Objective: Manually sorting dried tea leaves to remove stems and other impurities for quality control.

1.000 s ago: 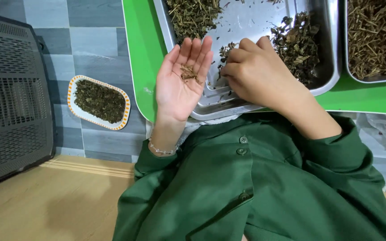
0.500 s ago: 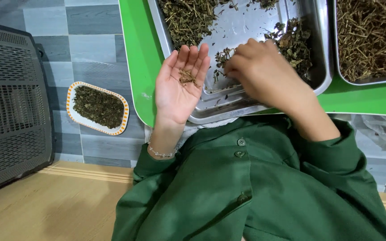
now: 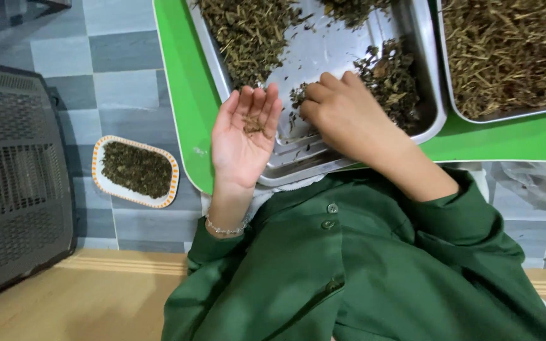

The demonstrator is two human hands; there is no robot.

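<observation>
The left hand lay palm-up, fingers spread, a small pinch of dried brown herb bits resting loose in its palm. Just beside it, the right hand pinched at scattered leaves inside the shiny rectangular metal tray.

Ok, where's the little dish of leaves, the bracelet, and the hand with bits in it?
little dish (image 3: 170,184), head view, on its orange-edged rim.
bracelet (image 3: 225,230), head view, on its beads at the wrist.
left hand (image 3: 242,142), head view, on the open palm.
</observation>
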